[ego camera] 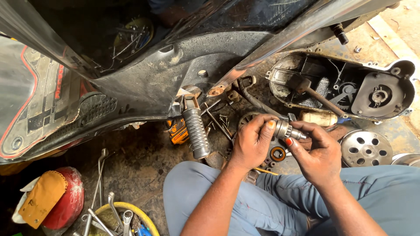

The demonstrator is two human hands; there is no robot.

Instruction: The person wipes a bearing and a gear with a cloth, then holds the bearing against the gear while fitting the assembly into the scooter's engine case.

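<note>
Both hands hold a small metal gear shaft (288, 130) between them, above my knees. My left hand (252, 140) grips its wider round end with thumb and fingers. My right hand (316, 151) pinches the narrow splined end from the right. Below the shaft, an orange-rimmed bearing ring (278, 154) lies on the dirty floor. My legs in blue trousers (262, 201) fill the lower right of the view.
A scooter's black body panel (144, 74) and ribbed footrest (195, 131) stand to the left. An open engine case cover (350, 85) with a hammer lies at the right, beside a perforated metal disc (365, 148). A yellow bowl of wrenches (124, 218) and red cloth bundle (65, 196) sit lower left.
</note>
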